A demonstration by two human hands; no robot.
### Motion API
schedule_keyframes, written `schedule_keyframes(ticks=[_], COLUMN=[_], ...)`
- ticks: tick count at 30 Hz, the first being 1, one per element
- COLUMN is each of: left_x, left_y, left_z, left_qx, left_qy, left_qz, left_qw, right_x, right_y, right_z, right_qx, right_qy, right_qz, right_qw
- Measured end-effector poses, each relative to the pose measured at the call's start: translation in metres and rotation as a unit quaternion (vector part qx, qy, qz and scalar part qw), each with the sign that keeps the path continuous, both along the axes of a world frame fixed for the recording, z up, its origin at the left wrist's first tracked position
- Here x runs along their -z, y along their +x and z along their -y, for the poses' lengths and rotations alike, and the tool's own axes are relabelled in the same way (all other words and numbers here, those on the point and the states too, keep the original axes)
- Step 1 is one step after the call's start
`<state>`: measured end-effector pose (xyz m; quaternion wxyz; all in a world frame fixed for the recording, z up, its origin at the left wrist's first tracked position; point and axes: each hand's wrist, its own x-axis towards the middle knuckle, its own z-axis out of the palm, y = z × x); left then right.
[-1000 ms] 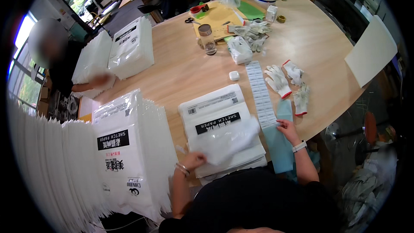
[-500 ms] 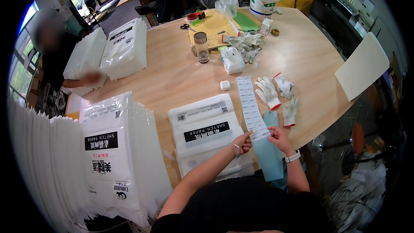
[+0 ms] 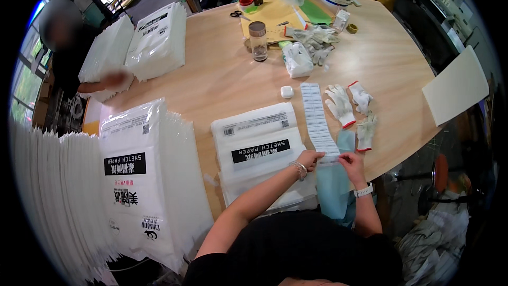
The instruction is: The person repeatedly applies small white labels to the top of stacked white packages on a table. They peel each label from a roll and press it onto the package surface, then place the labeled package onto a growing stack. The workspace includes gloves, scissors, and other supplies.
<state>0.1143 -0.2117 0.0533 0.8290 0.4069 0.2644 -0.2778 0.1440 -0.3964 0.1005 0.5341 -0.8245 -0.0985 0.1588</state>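
A long strip of white printed labels [image 3: 316,119] runs from the table's middle toward me, and its near part is bare pale blue backing [image 3: 332,193]. At the near end of the labels, my left hand [image 3: 308,161] pinches the strip's left edge. Opposite it, my right hand [image 3: 351,167] grips the right edge between thumb and fingers. Whether a single label is lifted there is too small to tell. Just left of the strip lies a plastic-wrapped pack of white paper [image 3: 254,130] with a black printed panel; my left forearm crosses over its near part.
White work gloves [image 3: 339,106] lie right of the strip, a small white case [image 3: 286,92] beyond the pack. Tall stacks of wrapped packs [image 3: 132,180] fill the left side. A lidded bottle [image 3: 258,42] stands farther back. Another person's hand [image 3: 114,80] touches stacks at far left.
The whole view has shifted, so the table things appear slightly higher and farther right. Both my hands still hold the strip at the near end of the labels and have drawn slightly closer together.
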Motion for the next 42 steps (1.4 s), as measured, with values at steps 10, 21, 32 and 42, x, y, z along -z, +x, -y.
schedule_keyframes(ticks=[10, 21, 32, 42], left_x=[-0.010, 0.041, 0.034, 0.034], left_y=[-0.028, -0.095, -0.108, -0.110], left_z=[-0.063, -0.222, -0.257, -0.258], left_qx=[-0.067, -0.024, -0.134, -0.148], left_qy=[0.510, 0.790, 0.739, 0.750], left_qz=[0.319, 0.219, 0.269, 0.273], left_qw=[0.796, 0.572, 0.603, 0.583], right_x=[-0.058, 0.033, 0.069, 0.076], right_y=[-0.006, 0.013, 0.000, -0.006], right_z=[-0.089, -0.274, -0.345, -0.356], right_qx=[-0.081, -0.202, -0.226, -0.208], right_qy=[0.089, 0.128, -0.001, -0.030], right_qz=[0.165, -0.045, 0.072, 0.066], right_qw=[0.979, 0.970, 0.971, 0.975])
